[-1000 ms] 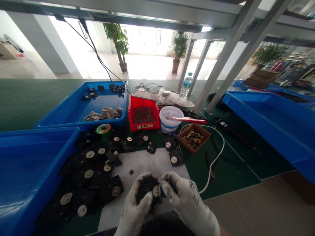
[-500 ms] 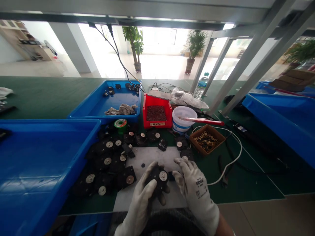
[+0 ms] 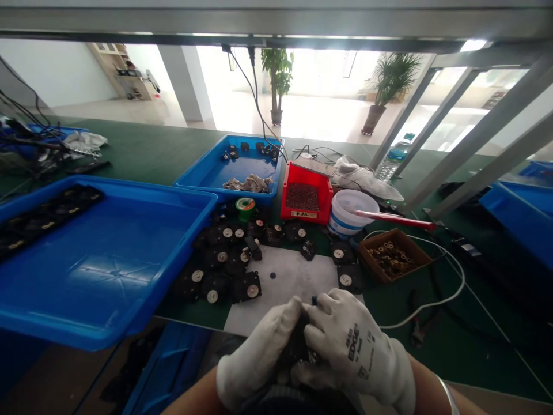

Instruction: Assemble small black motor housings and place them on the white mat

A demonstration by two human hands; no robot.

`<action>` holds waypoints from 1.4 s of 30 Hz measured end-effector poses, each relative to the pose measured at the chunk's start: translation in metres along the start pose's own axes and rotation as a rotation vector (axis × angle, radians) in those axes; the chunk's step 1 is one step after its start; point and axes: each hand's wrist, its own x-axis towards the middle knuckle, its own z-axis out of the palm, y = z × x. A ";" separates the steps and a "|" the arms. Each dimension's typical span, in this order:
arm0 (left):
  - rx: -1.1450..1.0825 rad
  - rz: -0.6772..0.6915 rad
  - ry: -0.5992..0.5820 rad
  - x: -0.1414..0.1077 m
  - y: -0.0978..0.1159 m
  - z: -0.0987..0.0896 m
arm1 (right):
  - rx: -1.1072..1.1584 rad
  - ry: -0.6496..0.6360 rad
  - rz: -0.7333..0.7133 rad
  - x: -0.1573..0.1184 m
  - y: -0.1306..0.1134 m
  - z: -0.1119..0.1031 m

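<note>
1. A big blue tray (image 3: 129,187) is sitting well left of the left hand, with a row of dark parts lying in its far corner.
2. A pile of black parts with metal discs (image 3: 220,276) is lying ahead and left of the left hand.
3. The left hand (image 3: 259,351), in a white glove, is curled nearly closed, gripping the black part from the left.
4. A white sheet (image 3: 268,305) is lying just ahead of both hands.
5. The black part (image 3: 296,349) is sitting between the hands, mostly hidden by them.
6. A red bin (image 3: 306,214) of tiny dark pieces is standing well ahead of the hands.
7. A white tub (image 3: 349,222) is standing beside it, ahead of the right hand.
8. The right hand (image 3: 354,346), also gloved, is curled closed over the black part, holding it from the right.
9. A cardboard box of brass washers (image 3: 367,266) is sitting ahead and right of the right hand.
10. A white cable (image 3: 449,297) is curving past that box.
</note>
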 end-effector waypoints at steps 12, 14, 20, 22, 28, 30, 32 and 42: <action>0.004 -0.178 -0.354 0.004 -0.036 -0.013 | 0.005 0.130 0.013 -0.003 -0.013 -0.013; -0.033 -0.165 -0.377 0.003 -0.030 -0.014 | -0.030 0.122 -0.009 -0.005 -0.010 -0.011; -0.040 -0.259 -0.288 0.005 -0.021 -0.008 | -0.090 0.028 -0.043 -0.003 -0.012 -0.010; -0.029 -0.292 -0.220 0.004 -0.023 -0.005 | -0.088 -0.030 -0.057 0.001 -0.015 -0.013; -0.061 0.010 -0.071 -0.007 -0.019 -0.006 | -0.068 0.110 0.009 0.007 -0.015 -0.010; -0.063 0.076 -0.056 -0.008 -0.018 -0.006 | -0.072 0.143 0.020 0.007 -0.017 -0.005; -0.056 0.085 -0.092 -0.007 -0.019 -0.005 | -0.108 0.151 0.023 0.007 -0.019 -0.001; -0.110 0.005 -0.198 -0.002 -0.026 -0.012 | -0.161 0.125 0.029 0.003 -0.021 0.007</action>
